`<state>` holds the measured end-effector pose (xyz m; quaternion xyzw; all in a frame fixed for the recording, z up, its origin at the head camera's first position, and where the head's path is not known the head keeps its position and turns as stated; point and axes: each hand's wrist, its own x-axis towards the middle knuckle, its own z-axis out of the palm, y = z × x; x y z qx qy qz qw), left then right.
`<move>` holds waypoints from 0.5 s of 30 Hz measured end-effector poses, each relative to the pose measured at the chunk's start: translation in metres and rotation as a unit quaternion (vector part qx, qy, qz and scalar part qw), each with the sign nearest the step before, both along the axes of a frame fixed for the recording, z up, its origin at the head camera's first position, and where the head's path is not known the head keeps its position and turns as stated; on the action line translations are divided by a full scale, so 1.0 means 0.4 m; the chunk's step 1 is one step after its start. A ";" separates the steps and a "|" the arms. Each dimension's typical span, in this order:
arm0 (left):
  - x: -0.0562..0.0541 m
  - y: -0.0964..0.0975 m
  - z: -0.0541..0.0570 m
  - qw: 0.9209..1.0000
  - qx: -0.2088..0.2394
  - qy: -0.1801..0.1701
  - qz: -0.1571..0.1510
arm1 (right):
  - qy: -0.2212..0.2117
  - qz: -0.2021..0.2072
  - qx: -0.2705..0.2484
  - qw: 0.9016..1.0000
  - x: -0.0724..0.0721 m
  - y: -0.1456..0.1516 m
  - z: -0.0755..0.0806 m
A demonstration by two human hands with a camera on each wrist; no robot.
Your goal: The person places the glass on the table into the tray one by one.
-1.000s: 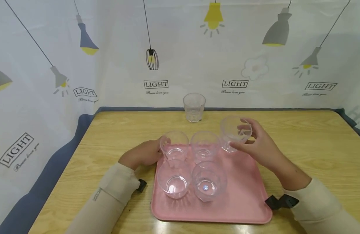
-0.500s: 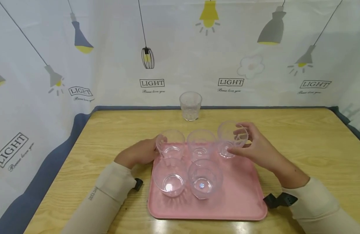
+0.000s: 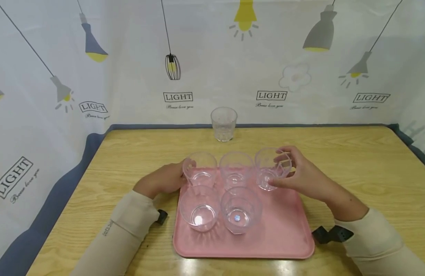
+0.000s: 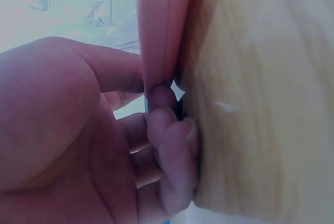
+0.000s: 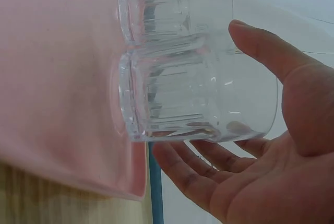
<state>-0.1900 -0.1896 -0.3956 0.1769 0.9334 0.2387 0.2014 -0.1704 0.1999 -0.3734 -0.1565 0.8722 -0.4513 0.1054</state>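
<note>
A pink tray (image 3: 285, 230) carries clear plastic cups in two rows. My right hand (image 3: 303, 174) holds the cup (image 3: 267, 178) at the tray's back right corner, thumb on the near side and fingers round the far side. In the right wrist view this cup (image 5: 177, 96) stands upright with its base at the tray surface, right beside another cup (image 5: 162, 10). At the tray's left edge is my left hand (image 3: 167, 178), partly behind the back left cup (image 3: 200, 170). The left wrist view shows its thumb on the tray rim (image 4: 159, 31) and fingers curled beneath.
Two front cups (image 3: 200, 211) and a middle back cup (image 3: 236, 170) stand close together on the tray. Another clear cup (image 3: 224, 124) stands on the wooden table (image 3: 147, 142) near its back edge, before a lamp-printed curtain (image 3: 212, 57).
My right hand has lowered its cup and brought it toward me, from over the tray's back edge onto the back right corner. The left hand stays at the tray's left edge.
</note>
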 end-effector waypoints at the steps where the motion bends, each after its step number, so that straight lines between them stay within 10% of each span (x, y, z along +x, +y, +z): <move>1: 0.000 0.000 0.000 1.000 0.000 0.000 0.000 | -0.002 0.003 0.001 1.000 0.001 0.001 0.001; 15: -0.001 -0.002 0.000 1.000 -0.008 0.008 -0.007 | -0.015 0.033 0.016 0.999 0.007 0.014 0.015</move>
